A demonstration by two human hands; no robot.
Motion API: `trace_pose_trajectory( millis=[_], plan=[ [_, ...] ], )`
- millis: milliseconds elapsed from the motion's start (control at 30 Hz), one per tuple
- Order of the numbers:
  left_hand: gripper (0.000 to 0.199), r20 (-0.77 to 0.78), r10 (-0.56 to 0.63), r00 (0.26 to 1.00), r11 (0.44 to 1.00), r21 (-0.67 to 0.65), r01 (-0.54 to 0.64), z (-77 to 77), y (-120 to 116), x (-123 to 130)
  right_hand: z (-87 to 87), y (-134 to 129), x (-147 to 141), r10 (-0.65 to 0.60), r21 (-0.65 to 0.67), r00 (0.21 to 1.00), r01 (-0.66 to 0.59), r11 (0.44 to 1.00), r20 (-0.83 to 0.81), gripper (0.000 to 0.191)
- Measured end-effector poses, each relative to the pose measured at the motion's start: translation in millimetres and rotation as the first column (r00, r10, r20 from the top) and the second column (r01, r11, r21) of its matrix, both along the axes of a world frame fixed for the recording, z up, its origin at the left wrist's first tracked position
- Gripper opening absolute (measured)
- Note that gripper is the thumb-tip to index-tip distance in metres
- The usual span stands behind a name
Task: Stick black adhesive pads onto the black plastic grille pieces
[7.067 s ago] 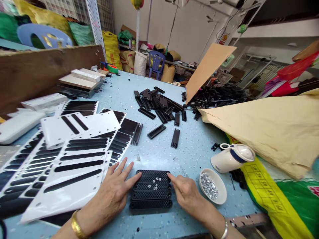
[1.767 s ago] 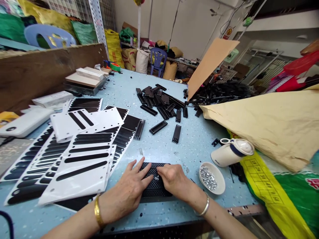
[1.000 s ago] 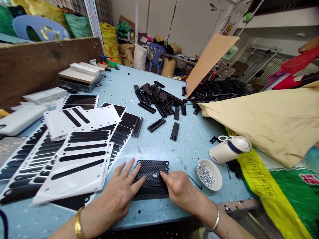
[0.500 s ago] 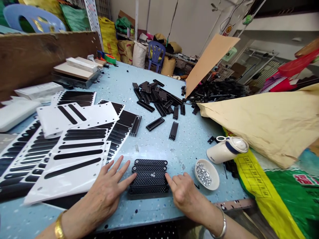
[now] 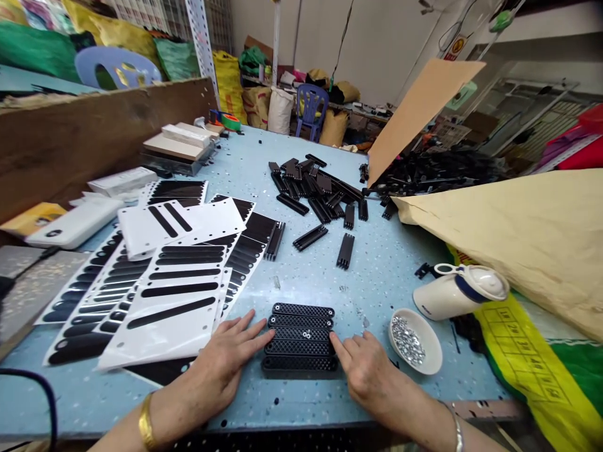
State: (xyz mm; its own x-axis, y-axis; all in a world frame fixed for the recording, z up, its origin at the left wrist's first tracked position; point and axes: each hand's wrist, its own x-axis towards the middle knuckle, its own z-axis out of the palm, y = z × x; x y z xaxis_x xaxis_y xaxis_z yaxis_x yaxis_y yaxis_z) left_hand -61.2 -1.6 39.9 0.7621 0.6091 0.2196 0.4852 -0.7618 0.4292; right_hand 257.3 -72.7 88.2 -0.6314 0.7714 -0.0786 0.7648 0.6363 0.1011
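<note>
A row of black textured bars (image 5: 301, 347) lies side by side near the table's front edge. Small silver rings, probably nuts, sit in some end holes, and a few loose nuts (image 5: 306, 334) rest on a middle bar. My left hand (image 5: 223, 361) has its fingers spread, one fingertip touching the bars' left ends. At the right ends, my right hand (image 5: 370, 367) presses with a stretched index finger while its other fingers curl loosely; its thumb is mostly hidden. Right of that hand stands a white bowl (image 5: 432, 362) of small silver parts.
Sheets of black strip stickers (image 5: 183, 292) cover the left side. Further back lies a heap of black parts (image 5: 313, 188). A white lidded cup (image 5: 440, 295) lies on its side at right, near brown paper (image 5: 513, 232) and a yellow-green sack (image 5: 513, 351). A wooden board (image 5: 108, 132) edges the left.
The view has turned left, so the whole scene sits further right. Both hands stay at the ends of the bars, with little visible change in their pose.
</note>
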Motion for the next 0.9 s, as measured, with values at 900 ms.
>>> trace_pose_trajectory(
  millis=[900],
  plan=[
    [0.068, 0.069, -0.037, 0.997, 0.999, -0.011, 0.037, -3.4, 7, 2, 17.7, 19, 10, -0.034, -0.226, 0.986, -0.004, 0.974, -0.165, 0.048]
  ],
)
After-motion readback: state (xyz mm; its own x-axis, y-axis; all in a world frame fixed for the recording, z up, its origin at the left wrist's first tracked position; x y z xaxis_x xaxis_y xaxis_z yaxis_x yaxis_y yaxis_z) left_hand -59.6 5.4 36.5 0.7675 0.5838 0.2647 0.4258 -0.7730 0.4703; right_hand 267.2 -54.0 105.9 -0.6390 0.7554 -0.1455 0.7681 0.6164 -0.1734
